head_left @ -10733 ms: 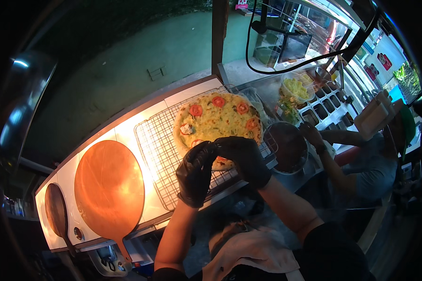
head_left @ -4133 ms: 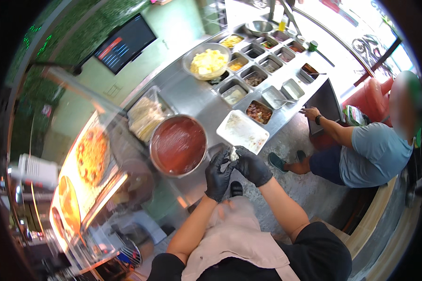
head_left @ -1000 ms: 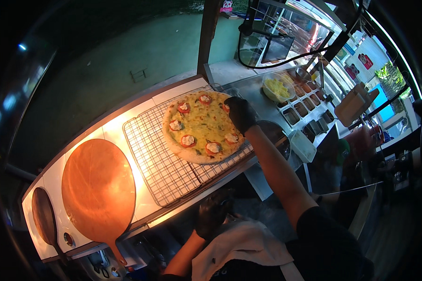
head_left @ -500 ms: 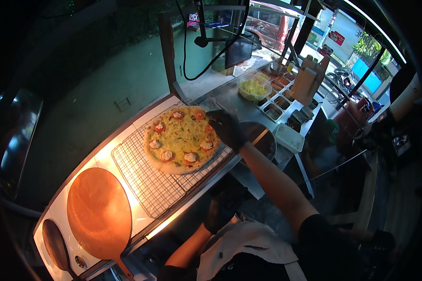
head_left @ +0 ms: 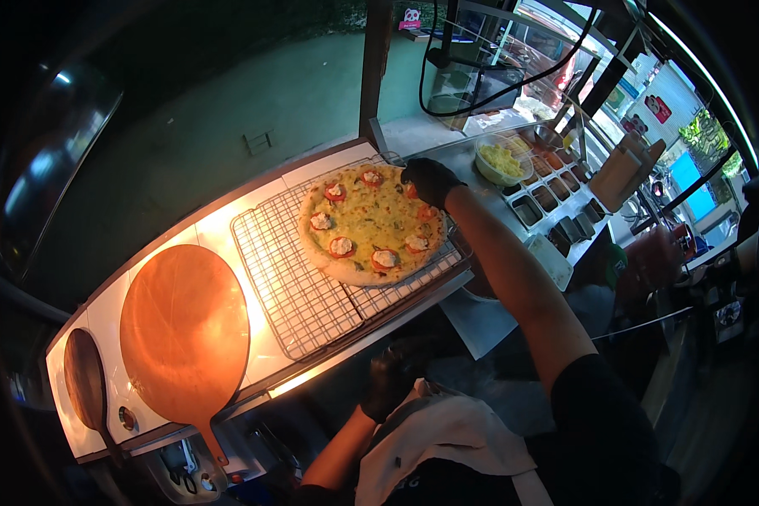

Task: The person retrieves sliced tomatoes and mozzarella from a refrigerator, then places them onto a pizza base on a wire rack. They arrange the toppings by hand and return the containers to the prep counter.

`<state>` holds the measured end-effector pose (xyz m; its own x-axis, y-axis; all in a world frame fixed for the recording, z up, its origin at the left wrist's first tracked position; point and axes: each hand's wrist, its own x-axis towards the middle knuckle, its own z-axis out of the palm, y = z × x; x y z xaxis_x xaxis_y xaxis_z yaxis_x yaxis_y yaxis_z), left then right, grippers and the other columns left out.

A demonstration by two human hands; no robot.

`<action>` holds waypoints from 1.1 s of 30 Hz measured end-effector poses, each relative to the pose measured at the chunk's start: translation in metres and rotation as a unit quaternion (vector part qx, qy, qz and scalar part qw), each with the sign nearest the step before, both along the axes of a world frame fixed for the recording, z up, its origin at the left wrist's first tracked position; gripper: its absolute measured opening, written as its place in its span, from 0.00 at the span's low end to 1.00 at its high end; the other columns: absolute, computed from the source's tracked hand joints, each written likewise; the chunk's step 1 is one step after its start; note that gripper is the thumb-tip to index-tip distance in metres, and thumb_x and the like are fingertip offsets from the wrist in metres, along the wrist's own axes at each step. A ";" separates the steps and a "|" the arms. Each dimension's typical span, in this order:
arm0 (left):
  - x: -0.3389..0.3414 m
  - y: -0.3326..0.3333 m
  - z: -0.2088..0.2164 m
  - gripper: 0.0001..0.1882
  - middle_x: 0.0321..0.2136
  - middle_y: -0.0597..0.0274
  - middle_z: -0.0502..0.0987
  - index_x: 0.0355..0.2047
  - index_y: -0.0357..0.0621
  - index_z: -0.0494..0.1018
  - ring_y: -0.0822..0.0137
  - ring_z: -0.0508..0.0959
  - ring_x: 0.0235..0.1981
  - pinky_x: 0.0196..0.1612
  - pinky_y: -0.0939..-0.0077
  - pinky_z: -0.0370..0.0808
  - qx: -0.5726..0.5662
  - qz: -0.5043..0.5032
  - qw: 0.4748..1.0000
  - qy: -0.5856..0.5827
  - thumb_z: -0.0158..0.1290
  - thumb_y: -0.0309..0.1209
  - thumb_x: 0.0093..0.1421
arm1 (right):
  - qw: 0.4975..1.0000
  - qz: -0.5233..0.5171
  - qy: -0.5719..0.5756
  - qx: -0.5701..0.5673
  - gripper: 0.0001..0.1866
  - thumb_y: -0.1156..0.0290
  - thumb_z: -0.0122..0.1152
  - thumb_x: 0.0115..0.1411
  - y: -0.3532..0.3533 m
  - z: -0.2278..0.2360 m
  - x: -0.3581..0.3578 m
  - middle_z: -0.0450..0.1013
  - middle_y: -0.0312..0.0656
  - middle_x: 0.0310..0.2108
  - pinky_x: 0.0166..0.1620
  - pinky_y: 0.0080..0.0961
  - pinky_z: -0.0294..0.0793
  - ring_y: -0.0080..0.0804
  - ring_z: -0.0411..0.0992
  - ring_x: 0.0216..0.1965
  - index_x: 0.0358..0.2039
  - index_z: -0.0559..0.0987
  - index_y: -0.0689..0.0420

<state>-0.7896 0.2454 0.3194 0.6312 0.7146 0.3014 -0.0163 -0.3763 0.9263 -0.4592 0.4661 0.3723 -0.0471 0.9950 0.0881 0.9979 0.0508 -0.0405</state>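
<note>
A round pizza [head_left: 371, 223] with a pale cheesy top and a ring of tomato slices lies on a wire rack [head_left: 291, 287]. White dollops sit on most of the slices. My right hand [head_left: 433, 181], in a black glove, reaches over the pizza's far right edge. Its fingers are bunched together at a tomato slice, and whatever they hold is hidden. Low in front of my apron, off the counter's near side, is my left hand [head_left: 390, 384], also black-gloved. Shadow swallows its fingers.
Left of the rack lie a large round wooden peel [head_left: 185, 329] and a smaller dark wooden paddle [head_left: 86, 379]. At the right stand a bowl of shredded yellow-green food [head_left: 501, 162], several metal topping pans [head_left: 541, 198] and a rectangular tub [head_left: 550, 263]. A black cable [head_left: 514, 87] hangs at the back.
The whole view has swung, so the counter sits further right. My right hand has shifted slightly along the pizza's far right edge. My left hand stays low by the apron.
</note>
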 end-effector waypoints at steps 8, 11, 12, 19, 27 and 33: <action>0.006 0.005 -0.002 0.16 0.46 0.55 0.85 0.51 0.43 0.81 0.58 0.87 0.39 0.40 0.66 0.84 0.048 0.012 0.999 -0.013 0.62 0.25 0.62 | 0.996 0.054 0.039 0.062 0.10 0.74 0.68 0.54 -0.020 -0.012 0.003 0.81 0.51 0.36 0.46 0.44 0.80 0.50 0.81 0.42 0.38 0.81 0.56; 0.005 0.003 -0.003 0.16 0.46 0.51 0.84 0.52 0.46 0.81 0.52 0.87 0.42 0.42 0.63 0.84 0.018 0.001 1.000 -0.025 0.60 0.23 0.64 | 0.998 0.053 0.027 0.020 0.08 0.74 0.66 0.56 -0.021 -0.012 0.001 0.81 0.51 0.37 0.46 0.44 0.80 0.51 0.80 0.43 0.37 0.80 0.56; 0.004 0.003 -0.003 0.16 0.46 0.51 0.84 0.52 0.45 0.81 0.52 0.87 0.42 0.42 0.63 0.84 0.022 -0.001 1.000 -0.020 0.60 0.23 0.64 | 0.998 0.035 0.046 -0.012 0.07 0.74 0.65 0.56 -0.021 -0.010 0.000 0.80 0.51 0.38 0.46 0.44 0.79 0.51 0.80 0.44 0.36 0.79 0.56; -0.005 0.005 -0.008 0.17 0.45 0.49 0.84 0.53 0.45 0.80 0.54 0.87 0.41 0.39 0.64 0.84 0.100 0.001 0.995 -0.015 0.60 0.23 0.64 | 0.982 0.038 0.101 0.156 0.04 0.77 0.60 0.56 -0.010 -0.014 0.002 0.77 0.49 0.38 0.46 0.47 0.77 0.54 0.77 0.44 0.33 0.77 0.55; -0.015 -0.002 -0.016 0.18 0.47 0.50 0.84 0.55 0.45 0.79 0.58 0.87 0.42 0.42 0.66 0.84 0.011 -0.025 1.000 -0.013 0.60 0.23 0.64 | 0.977 0.060 0.110 0.171 0.04 0.79 0.60 0.54 0.001 -0.041 0.005 0.75 0.50 0.37 0.48 0.46 0.76 0.53 0.76 0.44 0.31 0.79 0.58; -0.017 -0.007 -0.030 0.17 0.48 0.52 0.84 0.55 0.44 0.79 0.60 0.86 0.42 0.42 0.69 0.83 -0.100 -0.028 0.994 -0.042 0.60 0.24 0.65 | 0.982 0.056 0.142 0.108 0.08 0.79 0.62 0.53 -0.010 -0.039 0.010 0.78 0.49 0.41 0.52 0.40 0.78 0.49 0.77 0.46 0.35 0.83 0.57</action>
<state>-0.8062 0.2383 0.2895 0.6501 0.7300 0.2109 -0.1132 -0.1814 0.9769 -0.4489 0.4560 0.3328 -0.0983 0.9416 0.3221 0.9354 0.1979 -0.2930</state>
